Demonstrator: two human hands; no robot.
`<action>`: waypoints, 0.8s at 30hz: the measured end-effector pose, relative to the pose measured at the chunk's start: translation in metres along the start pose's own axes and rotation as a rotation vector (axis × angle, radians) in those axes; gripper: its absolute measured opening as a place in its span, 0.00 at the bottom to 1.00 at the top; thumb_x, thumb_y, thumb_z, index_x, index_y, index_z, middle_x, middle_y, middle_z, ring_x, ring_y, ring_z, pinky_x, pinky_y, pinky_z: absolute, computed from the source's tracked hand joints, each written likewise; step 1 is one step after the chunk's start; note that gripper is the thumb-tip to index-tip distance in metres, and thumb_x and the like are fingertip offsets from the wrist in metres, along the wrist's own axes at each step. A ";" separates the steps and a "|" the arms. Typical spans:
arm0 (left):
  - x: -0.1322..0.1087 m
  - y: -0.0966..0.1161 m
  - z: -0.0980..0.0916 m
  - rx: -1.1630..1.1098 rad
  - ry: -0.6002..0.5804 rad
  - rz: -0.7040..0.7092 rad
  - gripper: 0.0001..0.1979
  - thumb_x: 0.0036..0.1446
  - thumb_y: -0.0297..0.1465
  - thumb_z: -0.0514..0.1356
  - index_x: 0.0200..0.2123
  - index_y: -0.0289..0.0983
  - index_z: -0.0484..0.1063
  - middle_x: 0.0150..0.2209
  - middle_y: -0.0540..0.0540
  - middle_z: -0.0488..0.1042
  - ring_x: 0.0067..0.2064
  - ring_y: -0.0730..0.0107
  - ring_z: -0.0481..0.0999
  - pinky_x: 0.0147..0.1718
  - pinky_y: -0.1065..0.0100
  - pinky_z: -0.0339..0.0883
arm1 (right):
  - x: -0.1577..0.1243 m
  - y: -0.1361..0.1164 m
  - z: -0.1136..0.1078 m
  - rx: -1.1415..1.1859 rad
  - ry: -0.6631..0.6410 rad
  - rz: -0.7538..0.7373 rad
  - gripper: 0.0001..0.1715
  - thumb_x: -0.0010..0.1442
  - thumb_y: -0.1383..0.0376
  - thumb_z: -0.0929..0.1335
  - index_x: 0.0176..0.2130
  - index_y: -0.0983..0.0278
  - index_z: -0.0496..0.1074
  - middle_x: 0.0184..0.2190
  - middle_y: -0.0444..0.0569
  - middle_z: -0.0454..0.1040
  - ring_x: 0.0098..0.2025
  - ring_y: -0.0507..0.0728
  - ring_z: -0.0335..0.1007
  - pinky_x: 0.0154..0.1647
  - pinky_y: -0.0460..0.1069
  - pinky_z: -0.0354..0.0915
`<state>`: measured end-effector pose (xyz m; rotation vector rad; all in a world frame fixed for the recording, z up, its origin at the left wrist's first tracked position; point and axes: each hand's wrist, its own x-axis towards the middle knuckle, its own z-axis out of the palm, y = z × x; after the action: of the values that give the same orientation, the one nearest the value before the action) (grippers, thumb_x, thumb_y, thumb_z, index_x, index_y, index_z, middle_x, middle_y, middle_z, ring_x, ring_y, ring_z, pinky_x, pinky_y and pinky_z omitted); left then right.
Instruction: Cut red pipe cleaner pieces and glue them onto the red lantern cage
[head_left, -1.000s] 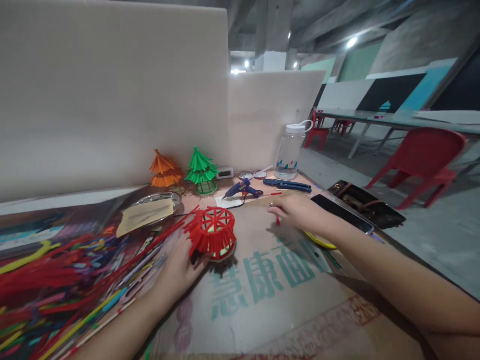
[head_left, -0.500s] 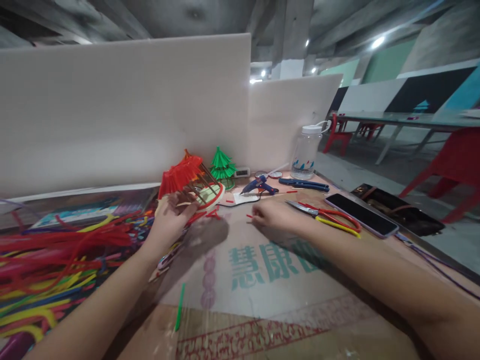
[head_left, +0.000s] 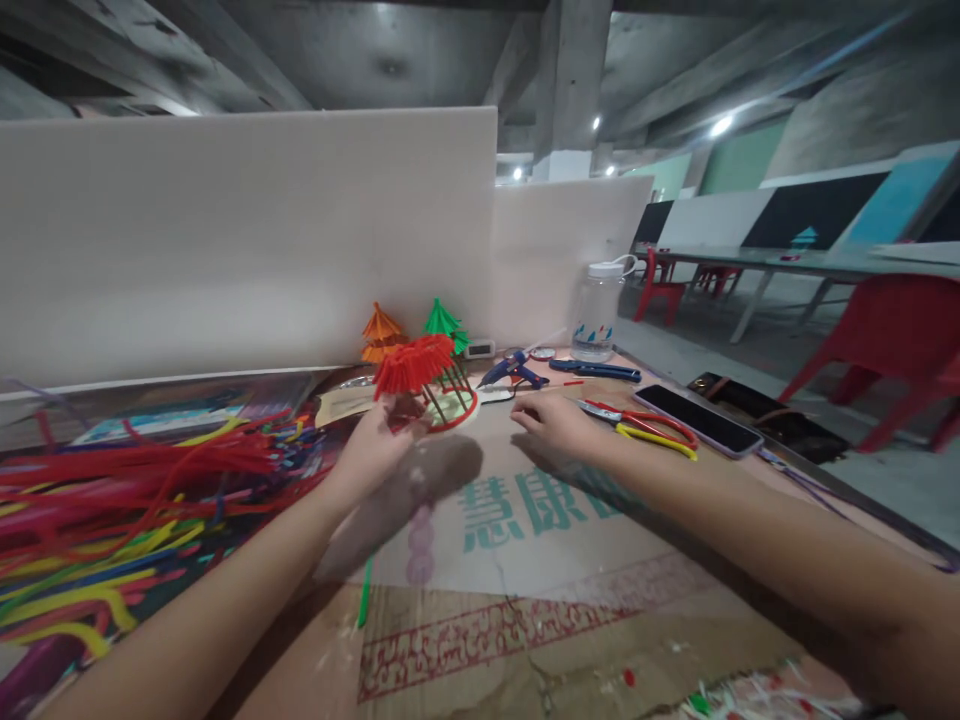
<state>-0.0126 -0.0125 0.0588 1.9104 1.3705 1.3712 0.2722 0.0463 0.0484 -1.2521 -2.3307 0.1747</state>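
Note:
My left hand [head_left: 382, 435] is closed on a small model pavilion, its fingers at the lower left below the fringed red roof [head_left: 415, 366]. Thin brown posts rise from the pavilion's round, red-rimmed base [head_left: 459, 415], which tilts slightly over the board. Part of the grip is hidden by the roof. To the right, my right hand [head_left: 551, 420] hovers low over or rests on the printed board [head_left: 442, 545]; its fingers are loosely bent and a little apart, with nothing visible in them. A blue glue gun [head_left: 514, 370] lies just beyond it.
Colourful pipe cleaners [head_left: 142, 470] heap up at left. Orange [head_left: 381, 330] and green [head_left: 442, 318] model trees stand behind. Pliers with red and yellow handles [head_left: 656, 432], a phone [head_left: 697, 420], a dark blue tool [head_left: 596, 370] and a water bottle [head_left: 598, 315] are at right.
The pavilion and my left hand have moved right, uncovering the orange tree. The red piece at my right fingertips is no longer visible, nor are the red scraps near the pavilion. The view has shifted.

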 end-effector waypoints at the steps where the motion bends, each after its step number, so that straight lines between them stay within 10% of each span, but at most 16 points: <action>1: -0.004 -0.003 0.006 0.010 -0.030 0.006 0.15 0.55 0.41 0.62 0.39 0.35 0.73 0.39 0.41 0.79 0.41 0.56 0.79 0.44 0.58 0.72 | -0.006 0.003 0.000 -0.007 0.002 0.004 0.12 0.67 0.62 0.65 0.37 0.62 0.77 0.34 0.50 0.79 0.35 0.56 0.70 0.35 0.48 0.56; 12: -0.026 -0.038 0.038 0.230 -0.207 0.240 0.15 0.59 0.34 0.61 0.49 0.37 0.72 0.48 0.39 0.78 0.52 0.54 0.76 0.54 0.54 0.70 | -0.011 0.017 0.026 0.151 0.028 0.067 0.14 0.68 0.59 0.61 0.32 0.62 0.67 0.29 0.46 0.73 0.31 0.55 0.66 0.32 0.48 0.58; 24: -0.029 -0.032 0.037 0.282 -0.246 0.095 0.09 0.61 0.36 0.58 0.37 0.38 0.75 0.39 0.41 0.82 0.45 0.54 0.80 0.47 0.56 0.73 | -0.015 0.009 0.023 0.310 -0.001 0.047 0.06 0.66 0.68 0.61 0.37 0.61 0.66 0.33 0.49 0.78 0.36 0.57 0.76 0.37 0.49 0.65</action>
<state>0.0043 -0.0166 0.0048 2.2655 1.4246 0.9807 0.2752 0.0421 0.0203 -1.1499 -2.1726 0.5299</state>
